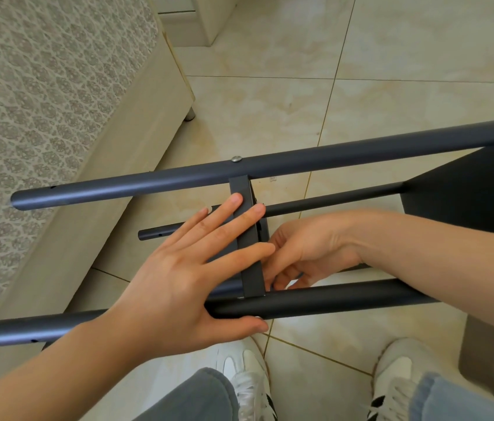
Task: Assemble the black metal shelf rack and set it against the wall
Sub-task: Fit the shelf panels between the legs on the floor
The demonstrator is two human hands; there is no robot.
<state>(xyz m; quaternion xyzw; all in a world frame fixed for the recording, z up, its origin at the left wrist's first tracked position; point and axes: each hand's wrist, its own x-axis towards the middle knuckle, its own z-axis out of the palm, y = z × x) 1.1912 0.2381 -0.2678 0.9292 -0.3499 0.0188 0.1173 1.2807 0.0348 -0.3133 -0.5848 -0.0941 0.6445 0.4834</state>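
Observation:
The black metal rack lies on its side over the tiled floor. Its upper pole (pixel 300 161) and near pole (pixel 330 300) run left to right, with a silver screw head (pixel 236 159) on the upper one. A black shelf panel (pixel 250 238) stands edge-on between the two poles. My left hand (pixel 185 278) lies flat on the panel's left face with straight fingers, its thumb under the near pole. My right hand (pixel 306 253) is on the panel's right side, fingers curled down by the joint with the near pole; what they hold is hidden. A second shelf panel (pixel 467 189) shows at the right.
A bed with a patterned mattress (pixel 42 101) and a beige base (pixel 136 138) runs along the left. Two lower poles (pixel 157 233) of the rack lie beneath. My shoes (pixel 248 387) and jeans are at the bottom. Beige floor tiles (pixel 391 56) stretch beyond the rack.

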